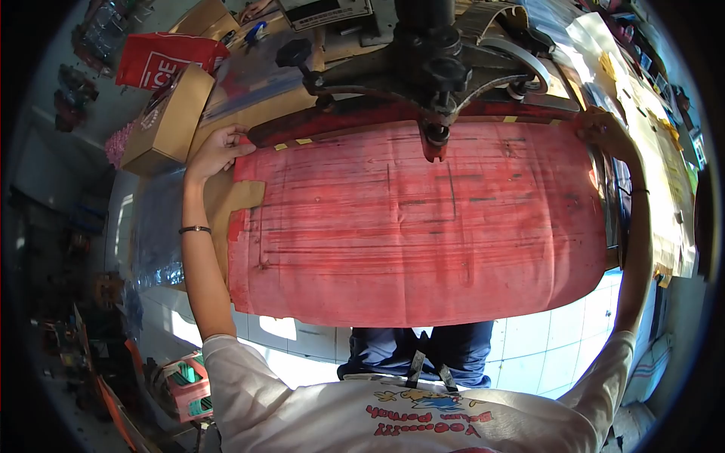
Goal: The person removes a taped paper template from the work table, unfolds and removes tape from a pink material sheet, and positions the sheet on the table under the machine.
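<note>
A large, worn red sheet [423, 226] with dark line marks lies in front of me, its near edge above my lap. My left hand [220, 153] pinches the sheet's far left corner. At the far right corner my right hand [606, 134] is in shadow, its fingers bent at the sheet's edge. Between the hands, a black metal machine head [434, 72] reaches over the sheet's far edge, its tip [436, 140] above the red surface. A dark red bar [340, 121] runs along that edge, with small yellow tape pieces [303, 141] beside it.
Left of the machine are a cardboard box [168, 121] and a red bag [162, 60]. Clear plastic [155, 226] hangs at the left. Yellowish sheets [657, 166] lie at the right. Below left stands a pink crate [189, 392]. Someone's hand [255, 10] shows at the top.
</note>
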